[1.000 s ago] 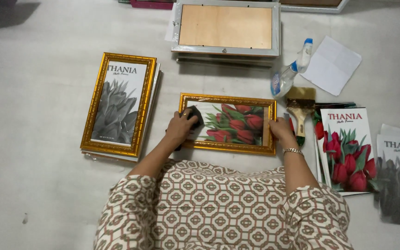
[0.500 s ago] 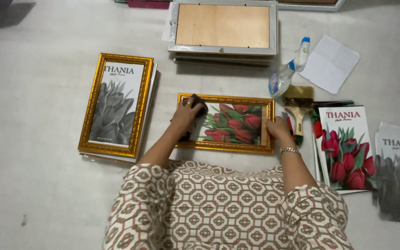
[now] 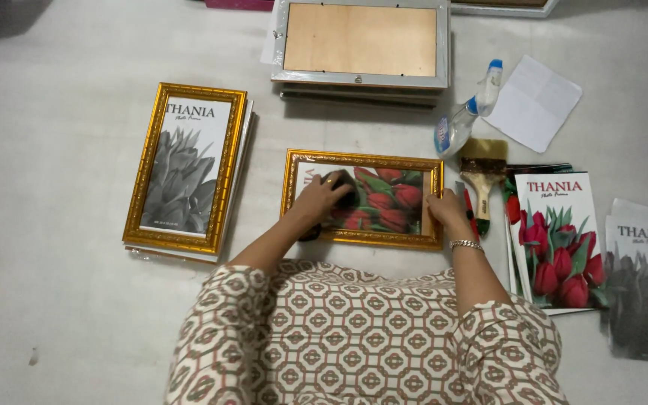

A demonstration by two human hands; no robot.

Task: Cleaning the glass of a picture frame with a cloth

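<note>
Since half a second ago the left hand (image 3: 322,196) has slid rightward with its dark cloth (image 3: 341,189), from the left end of the gold picture frame (image 3: 363,198) toward the middle of the glass, while the right hand (image 3: 446,209) has stayed at the frame's right edge. The gold picture frame lies flat on the pale floor (image 3: 54,300), directly in front of the person, with a print of red tulips under its glass. The left hand rests on that glass, fingers curled over the dark cloth and pressing it down on the left half of the tulip picture. The right hand grips the frame's right rail, fingers bent over the edge, a bracelet (image 3: 465,244) on the wrist. Left of the frame, well apart, stands a taller gold frame (image 3: 186,169) with a grey plant print, lying on a stack. Above the frame lies a pile of grey frames (image 3: 361,49), backs up. Just right of the frame lie a paintbrush (image 3: 482,174) and a small red-handled tool (image 3: 471,214), with a spray bottle (image 3: 464,116) and a folded white cloth (image 3: 534,103) above them. Further right lie loose tulip prints (image 3: 558,244).
</note>
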